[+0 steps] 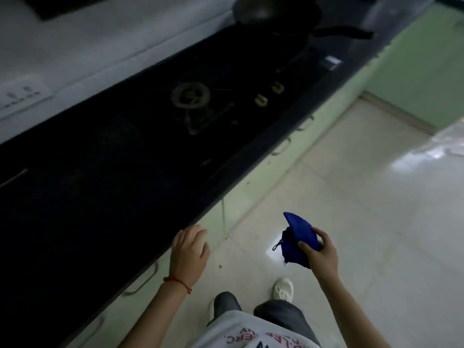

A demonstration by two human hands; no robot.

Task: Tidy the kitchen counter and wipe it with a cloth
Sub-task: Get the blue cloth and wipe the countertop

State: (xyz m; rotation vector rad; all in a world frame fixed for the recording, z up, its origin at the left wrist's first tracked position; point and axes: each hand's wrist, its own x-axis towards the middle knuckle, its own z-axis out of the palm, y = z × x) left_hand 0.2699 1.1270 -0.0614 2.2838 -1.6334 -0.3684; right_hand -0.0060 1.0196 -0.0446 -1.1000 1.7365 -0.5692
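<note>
A long dark kitchen counter (75, 197) runs diagonally from lower left to upper right. My right hand (320, 254) grips a bunched blue cloth (297, 241) over the floor, a short way off the counter's front edge. My left hand (189, 249) hovers with relaxed, spread fingers just at the counter's front edge, holding nothing. A red string sits round its wrist.
A built-in gas hob (193, 96) with a burner and two knobs lies in the counter. A dark wok (276, 10) with a long handle stands at the far end. Pale green cabinet fronts (271, 151) with handles run below the counter. Glossy tiled floor (351, 197) lies to the right.
</note>
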